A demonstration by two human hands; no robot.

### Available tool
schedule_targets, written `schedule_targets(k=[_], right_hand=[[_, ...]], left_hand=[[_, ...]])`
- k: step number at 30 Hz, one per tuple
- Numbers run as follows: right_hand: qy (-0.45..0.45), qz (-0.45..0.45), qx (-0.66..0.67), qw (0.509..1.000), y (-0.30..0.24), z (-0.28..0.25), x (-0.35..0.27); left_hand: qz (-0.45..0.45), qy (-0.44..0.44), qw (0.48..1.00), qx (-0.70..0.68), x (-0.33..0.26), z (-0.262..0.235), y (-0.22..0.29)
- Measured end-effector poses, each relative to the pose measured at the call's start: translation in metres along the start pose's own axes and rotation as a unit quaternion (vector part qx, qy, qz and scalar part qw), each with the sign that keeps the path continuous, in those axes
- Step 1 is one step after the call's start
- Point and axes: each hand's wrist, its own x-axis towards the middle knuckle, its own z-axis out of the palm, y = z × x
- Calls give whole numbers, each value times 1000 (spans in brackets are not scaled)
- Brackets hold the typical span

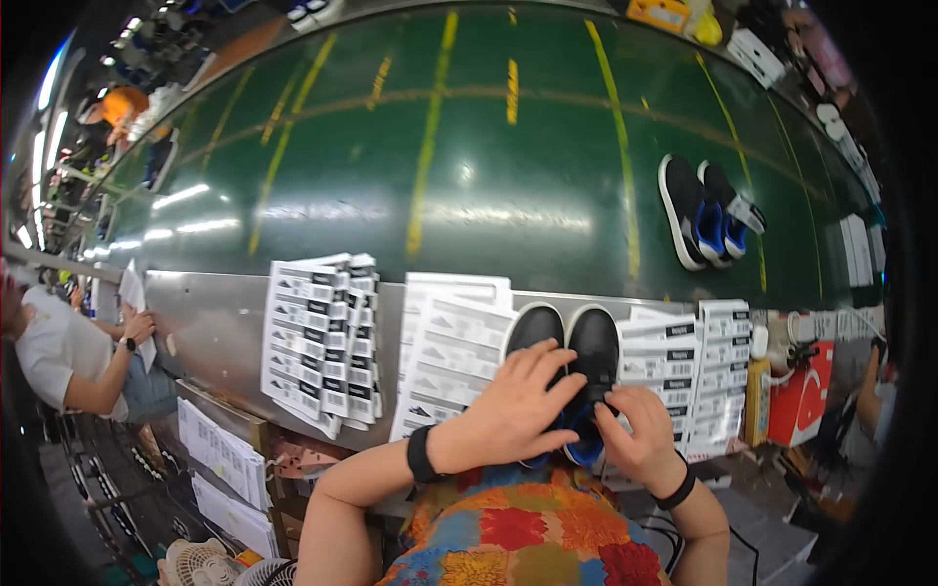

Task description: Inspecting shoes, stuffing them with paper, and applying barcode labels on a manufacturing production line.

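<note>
Green belt (518, 176): I took this as my landmark; yellow lines marked its surface.
Left shoe (534, 327): black with a white sole edge, just off the belt's near edge, toe pointing at the belt.
Right shoe (594, 337): black, beside the left one, also toe toward the belt; blue lining showed at its heel end.
Left hand (513, 400): near side of the belt, fingers spread open across the left shoe, fingertips reaching toward the right one.
Right hand (637, 432): near side of the belt, thumb and fingers bent at the right shoe; I could not tell whether they gripped it.
Printed sheets (303, 342): in overlapping stacks along the belt's near edge, on both sides of the shoes.
Second pair (682, 210): dark with blue lining, on the belt toward its right.
Co-worker (73, 361): off the belt's near edge, far left, holding white paper (134, 288).
</note>
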Motion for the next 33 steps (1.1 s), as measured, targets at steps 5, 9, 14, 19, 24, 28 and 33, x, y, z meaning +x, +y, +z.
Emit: schedule_targets(k=[5, 9, 14, 19, 24, 28, 33], right_hand=[[42, -32, -41, 998, -6, 3, -5], [-19, -42, -49, 998, 12, -4, -11], [7, 4, 121, 993, 6, -44, 30], [42, -68, 102, 992, -20, -52, 70], [4, -52, 64, 997, -43, -22, 73], [36, -88, 122, 988, -38, -18, 68], [22, -52, 89, 994, -38, -24, 48]], left_hand=[[29, -39, 997, 53, 4, 20, -1], [27, -83, 996, 27, 18, 27, -6], [54, -87, 993, -59, 24, 9, -15], [-133, -47, 732, -667, 43, -14, 0], [-92, -117, 434, -889, 47, 15, 5], [-127, -111, 528, -832, 47, 3, 23], [-198, -83, 621, -753, 31, -1, 46]])
